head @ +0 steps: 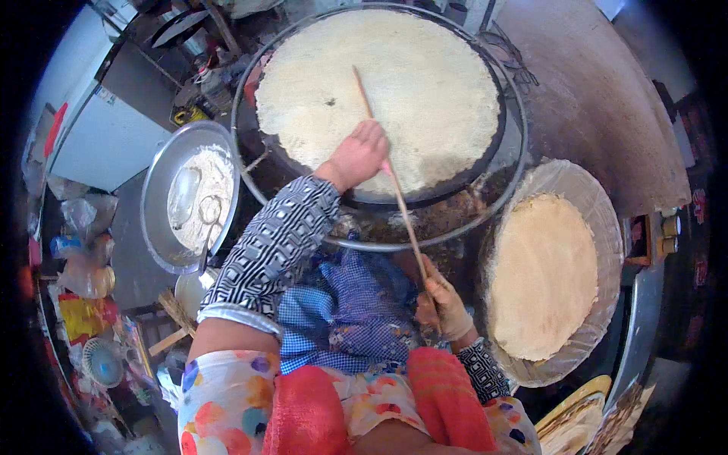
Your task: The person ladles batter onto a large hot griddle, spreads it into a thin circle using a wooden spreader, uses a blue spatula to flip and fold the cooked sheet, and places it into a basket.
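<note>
A large round griddle [503,119] carries a wide, thin, pale flatbread [421,74] with ragged edges and one small dark spot. A long thin wooden stick [406,213] slants from over the flatbread down toward my lap. My left hand [359,152] is closed around its upper part, above the near half of the flatbread. Lower down, in front of my body, my right hand [448,304] grips the stick close to its near end. Whether the stick's far tip touches the flatbread, I cannot tell. Patterned sleeve covers [278,244] are on both forearms.
A metal ring [520,170] surrounds the griddle. At left stands a metal basin [156,227] of pale flour or batter with a ladle [206,247]. Right of me, a plastic-lined basket [606,273] holds finished flatbread [543,278]. Beyond it is a brown surface [597,108].
</note>
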{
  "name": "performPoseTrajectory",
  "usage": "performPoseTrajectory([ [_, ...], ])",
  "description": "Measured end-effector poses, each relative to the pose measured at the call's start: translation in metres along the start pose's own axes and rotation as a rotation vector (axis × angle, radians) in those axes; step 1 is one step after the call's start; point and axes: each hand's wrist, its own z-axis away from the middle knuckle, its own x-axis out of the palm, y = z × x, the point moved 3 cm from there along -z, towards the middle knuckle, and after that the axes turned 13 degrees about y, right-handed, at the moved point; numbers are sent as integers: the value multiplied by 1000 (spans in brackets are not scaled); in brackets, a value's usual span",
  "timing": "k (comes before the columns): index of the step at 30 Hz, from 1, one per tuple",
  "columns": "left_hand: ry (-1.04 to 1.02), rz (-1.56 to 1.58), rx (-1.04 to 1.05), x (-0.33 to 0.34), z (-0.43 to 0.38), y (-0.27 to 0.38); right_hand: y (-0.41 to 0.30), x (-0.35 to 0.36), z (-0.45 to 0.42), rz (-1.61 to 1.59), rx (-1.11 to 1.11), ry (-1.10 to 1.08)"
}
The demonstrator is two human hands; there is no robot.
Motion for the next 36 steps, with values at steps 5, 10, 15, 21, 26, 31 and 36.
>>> performPoseTrajectory([
  [5, 18, -53, -169, -51, 91, -36, 36, 30, -21, 193, -88, -160],
  [10, -77, -164, -246, -99, 155, -27, 53, 40, -17, 635, -410, -94],
  [15, -1, 117, -311, -91, 67, 52, 74, -18, 43, 821, -529, 263],
  [21, -41, 310, 189, 31, -57, 136, 111, -40, 59, -48, -386, 675],
  [26, -100, 302, 39, 20, -9, 69, 75, -1, 50, -86, -144, 345],
  [31, 24, 63, -81, -35, 65, -11, 81, 31, -8, 176, -315, 64],
  [36, -65, 25, -269, -109, 135, -63, 62, 86, -12, 355, -126, -78],
])
